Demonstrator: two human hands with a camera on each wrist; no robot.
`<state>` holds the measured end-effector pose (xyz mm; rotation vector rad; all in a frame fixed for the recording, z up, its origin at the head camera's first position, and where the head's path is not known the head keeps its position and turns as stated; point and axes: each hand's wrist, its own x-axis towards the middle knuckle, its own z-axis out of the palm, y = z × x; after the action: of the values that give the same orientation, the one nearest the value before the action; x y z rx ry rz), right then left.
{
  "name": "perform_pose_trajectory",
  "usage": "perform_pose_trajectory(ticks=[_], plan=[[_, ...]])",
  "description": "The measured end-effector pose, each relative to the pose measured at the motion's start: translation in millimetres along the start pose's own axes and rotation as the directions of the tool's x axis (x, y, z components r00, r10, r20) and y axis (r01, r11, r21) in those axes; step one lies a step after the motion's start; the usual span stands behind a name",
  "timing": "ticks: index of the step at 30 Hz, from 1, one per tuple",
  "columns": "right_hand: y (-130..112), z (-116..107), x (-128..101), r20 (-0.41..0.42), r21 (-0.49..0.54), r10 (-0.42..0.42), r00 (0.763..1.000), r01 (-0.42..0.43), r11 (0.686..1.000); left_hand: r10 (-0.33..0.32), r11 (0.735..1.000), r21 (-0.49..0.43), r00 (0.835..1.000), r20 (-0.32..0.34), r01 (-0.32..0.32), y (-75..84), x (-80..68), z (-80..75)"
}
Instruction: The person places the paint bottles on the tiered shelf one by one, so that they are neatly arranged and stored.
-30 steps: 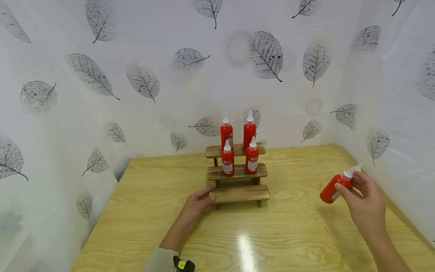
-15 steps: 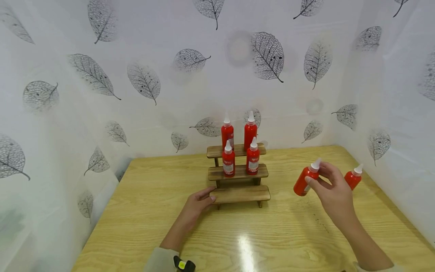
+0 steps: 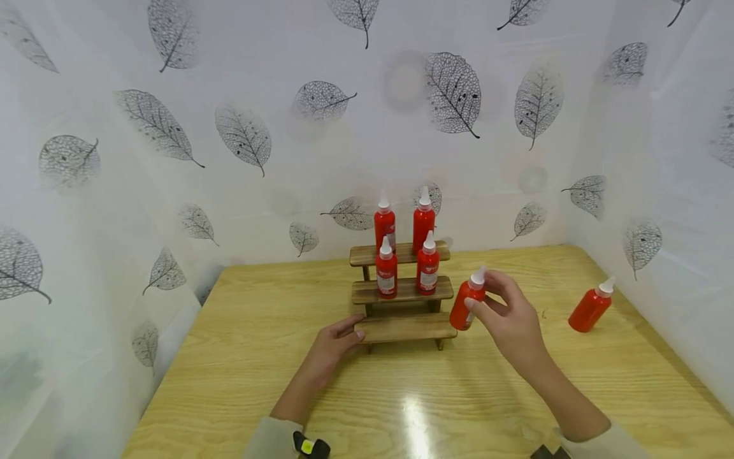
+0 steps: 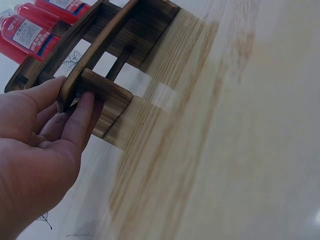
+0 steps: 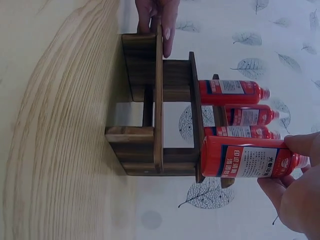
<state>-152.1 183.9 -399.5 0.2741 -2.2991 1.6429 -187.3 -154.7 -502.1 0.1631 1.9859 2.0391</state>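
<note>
A three-tier wooden stand (image 3: 407, 328) is pinched at the left end of its lowest step by my left hand (image 3: 334, 344), thumb on top and fingers beneath in the left wrist view. My right hand (image 3: 510, 319) grips a red squeeze bottle (image 3: 467, 306) with a white nozzle cap near its neck. That bottle hangs slightly tilted in the air beside the right end of the lowest step; its printed label (image 5: 250, 161) faces the right wrist camera. Two like bottles stand upright on the middle step, among them a front right bottle (image 3: 427, 271). Two more stand on the top step, including a back left bottle (image 3: 384, 223).
Another red bottle (image 3: 590, 309) stands on the wooden table (image 3: 246, 382) to the right of my right hand. A white sheet (image 3: 287, 146) with grey leaf prints encloses the table at the back and sides.
My right hand has carried the held bottle leftward from the right side of the table to the stand. The bottle left on the table has come into view. My left hand stays on the stand.
</note>
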Motion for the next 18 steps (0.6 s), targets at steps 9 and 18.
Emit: perform_pose_trajectory(ticks=[9,18], plan=[[-6.5,37.9,5.9,0.057,0.083,-0.034,0.998,0.029,0.996,-0.007,1.000,-0.014,1.000,-0.011,0.007,-0.5,0.2,0.5],[-6.3,71.1,12.3,0.123,0.128,-0.034,0.992,0.018,0.992,-0.015,1.000,-0.020,1.000,-0.025,0.014,-0.2,-0.3,1.8]])
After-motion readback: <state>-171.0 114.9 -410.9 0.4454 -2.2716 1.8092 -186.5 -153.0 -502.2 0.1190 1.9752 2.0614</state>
